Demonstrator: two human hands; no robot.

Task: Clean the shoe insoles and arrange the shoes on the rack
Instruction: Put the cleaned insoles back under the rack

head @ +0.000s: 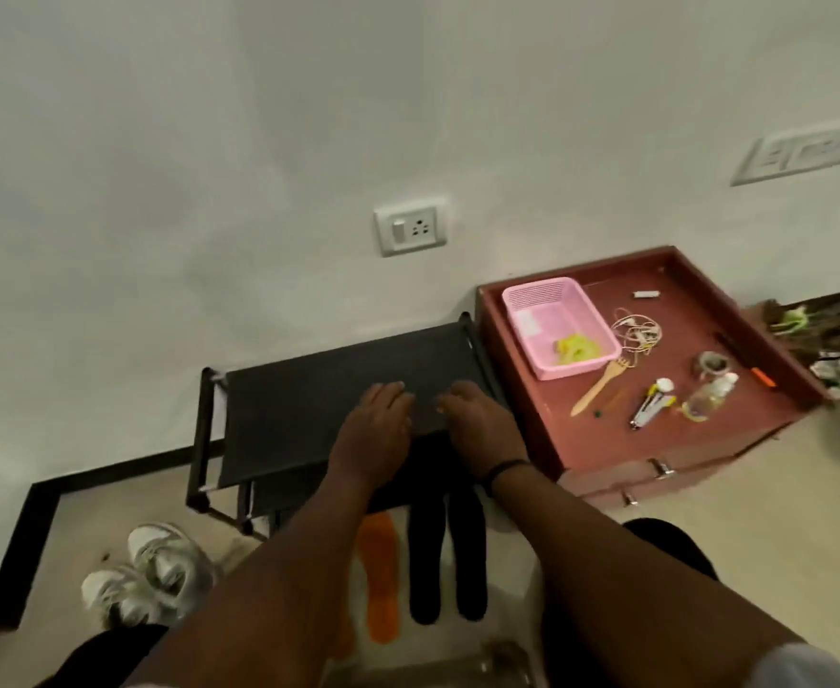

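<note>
Both hands reach forward over the black rack (338, 389) at centre frame. The left hand (375, 429) lies flat on its top shelf, its grip apart with fingers straight. The right hand (477, 427) rests beside it, fingers bent downward at the shelf's front edge; whether its grip holds anything I cannot tell. Below the hands, on the floor, lie an orange insole (380, 578) and two black insoles (447, 553) side by side. White shoes (152, 573) sit at lower left. To the right stands a red table (695, 439) carrying a pink basket (556, 325).
</note>
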